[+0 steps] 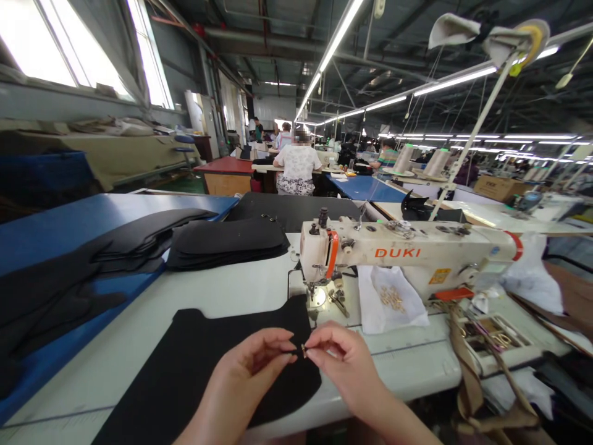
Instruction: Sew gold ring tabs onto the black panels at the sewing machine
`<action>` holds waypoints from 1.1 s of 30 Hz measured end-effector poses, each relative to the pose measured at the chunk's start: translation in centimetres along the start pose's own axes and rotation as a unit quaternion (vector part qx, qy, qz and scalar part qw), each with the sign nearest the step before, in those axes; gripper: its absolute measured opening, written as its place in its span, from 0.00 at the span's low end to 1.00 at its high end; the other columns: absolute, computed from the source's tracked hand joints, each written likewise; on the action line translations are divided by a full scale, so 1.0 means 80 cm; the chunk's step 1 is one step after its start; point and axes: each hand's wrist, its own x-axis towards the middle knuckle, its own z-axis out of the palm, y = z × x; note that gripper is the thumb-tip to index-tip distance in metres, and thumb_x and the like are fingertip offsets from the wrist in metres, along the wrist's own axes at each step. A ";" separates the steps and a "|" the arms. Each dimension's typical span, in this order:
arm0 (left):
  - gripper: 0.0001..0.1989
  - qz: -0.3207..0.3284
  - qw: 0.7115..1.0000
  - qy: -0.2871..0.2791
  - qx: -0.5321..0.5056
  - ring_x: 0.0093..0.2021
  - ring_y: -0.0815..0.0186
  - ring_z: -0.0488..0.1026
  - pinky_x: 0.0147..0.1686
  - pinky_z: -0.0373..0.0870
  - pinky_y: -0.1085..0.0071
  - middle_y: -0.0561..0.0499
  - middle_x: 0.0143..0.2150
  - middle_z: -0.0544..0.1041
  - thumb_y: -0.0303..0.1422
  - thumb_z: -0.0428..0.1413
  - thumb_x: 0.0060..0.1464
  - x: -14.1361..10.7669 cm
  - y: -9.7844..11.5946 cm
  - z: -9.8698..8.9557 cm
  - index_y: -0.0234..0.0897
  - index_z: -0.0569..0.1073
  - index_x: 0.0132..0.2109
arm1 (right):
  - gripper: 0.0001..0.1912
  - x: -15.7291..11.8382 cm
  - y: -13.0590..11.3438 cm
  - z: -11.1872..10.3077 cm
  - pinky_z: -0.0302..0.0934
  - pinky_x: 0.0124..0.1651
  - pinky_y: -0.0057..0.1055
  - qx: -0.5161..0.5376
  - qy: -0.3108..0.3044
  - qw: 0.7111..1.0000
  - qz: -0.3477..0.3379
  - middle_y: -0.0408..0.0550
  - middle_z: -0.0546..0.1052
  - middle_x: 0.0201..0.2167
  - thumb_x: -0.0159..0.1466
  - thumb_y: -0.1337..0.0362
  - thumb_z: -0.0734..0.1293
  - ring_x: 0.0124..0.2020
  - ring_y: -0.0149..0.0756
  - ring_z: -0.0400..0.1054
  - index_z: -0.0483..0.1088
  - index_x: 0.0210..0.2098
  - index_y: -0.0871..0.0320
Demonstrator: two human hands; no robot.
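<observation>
Both hands meet above a black fabric panel (199, 364) lying on the pale sewing table, in front of the needle area. My left hand (252, 364) pinches a tiny dark piece, perhaps a narrow strip, mostly covered by the fingertips. Thumb and forefinger of my right hand (340, 358) are closed on a small gold-coloured metal fitting (303, 351), right beside the left fingertips. Whether the two pieces are joined cannot be made out. To the right, several similar gold fittings (391, 298) lie on a white plastic bag (370, 315) under the arm of the sewing machine (407, 250).
Stacked black panels (227, 244) lie behind on the left, and more rest on a blue table (152, 207). A parts tray (500, 337) with scissors stands at right, brown straps (467, 377) hanging by it. Ahead sits a person in a white shirt (298, 164).
</observation>
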 end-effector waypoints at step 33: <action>0.12 -0.029 0.986 -0.138 -0.092 0.30 0.67 0.67 0.33 0.65 0.73 0.52 0.26 0.72 0.40 0.65 0.39 -0.009 0.008 0.008 0.36 0.75 0.26 | 0.04 -0.020 -0.011 0.000 0.61 0.32 0.28 0.040 -0.029 0.998 0.031 0.45 0.73 0.26 0.52 0.63 0.72 0.28 0.32 0.65 0.75 0.25 0.56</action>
